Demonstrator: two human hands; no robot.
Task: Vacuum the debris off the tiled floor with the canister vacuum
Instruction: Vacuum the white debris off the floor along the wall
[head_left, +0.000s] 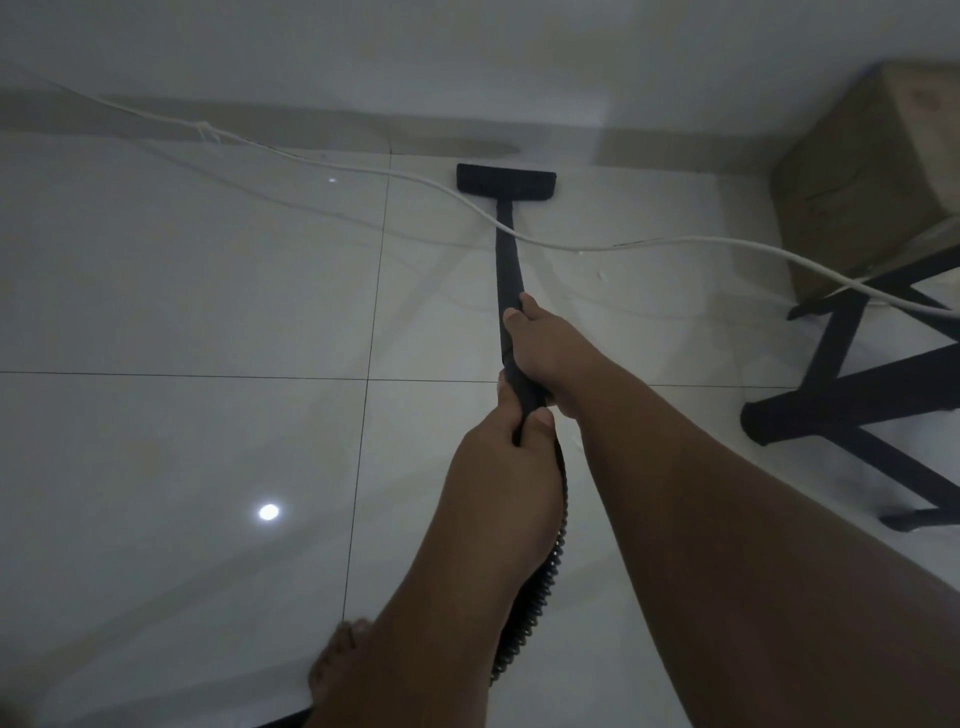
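A black vacuum wand (505, 260) runs forward from my hands to a flat black floor head (506, 182), which lies on the white tiled floor (182, 291) close to the wall. My right hand (545, 353) grips the wand higher up. My left hand (504, 447) grips it just behind, where the ribbed black hose (545, 571) begins. The hose drops back between my forearms. A few small white specks of debris (601, 274) lie to the right of the wand. The canister is out of view.
A white cord (332, 163) crosses the floor over the wand from far left to right. A cardboard box (872, 171) stands at the right by the wall. Black furniture legs (852, 400) spread at the right. My bare foot (337, 665) is at the bottom.
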